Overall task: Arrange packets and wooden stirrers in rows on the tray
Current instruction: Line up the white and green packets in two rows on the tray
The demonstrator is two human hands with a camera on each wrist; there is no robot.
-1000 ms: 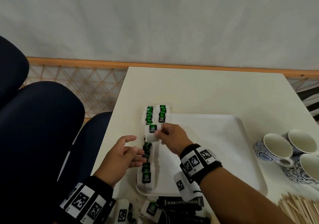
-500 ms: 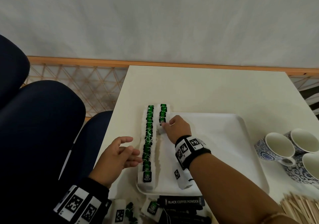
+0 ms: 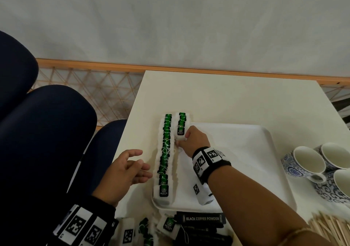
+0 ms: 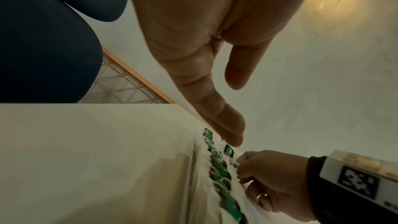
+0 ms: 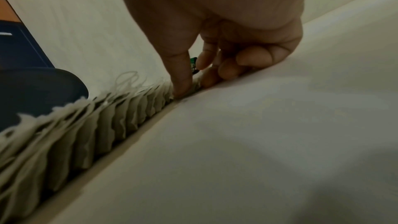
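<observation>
A white tray (image 3: pixel 236 151) lies on the cream table. Along its left edge runs a long row of green tea packets (image 3: pixel 164 151), overlapped like tiles. A short second row (image 3: pixel 182 119) starts at the far end beside it. My right hand (image 3: pixel 182 139) pinches the nearest green tea packet (image 3: pixel 180 131) of that short row, thumb pressed down at its near edge. In the right wrist view the thumb (image 5: pixel 181 88) and curled fingers sit round its green label (image 5: pixel 193 65). My left hand (image 3: pixel 140 162) hovers empty left of the tray with fingers relaxed.
Blue-patterned cups (image 3: pixel 306 160) stand at the right. Wooden stirrers (image 3: pixel 331 228) lie at the bottom right. Black coffee powder sachets (image 3: pixel 202 219) and loose green tea packets (image 3: pixel 168 225) are piled at the near edge. Dark blue chairs (image 3: pixel 47 132) stand left of the table.
My right hand carried a green tea packet away from me and set it against the near end of the short second row. The left hand stayed almost still.
</observation>
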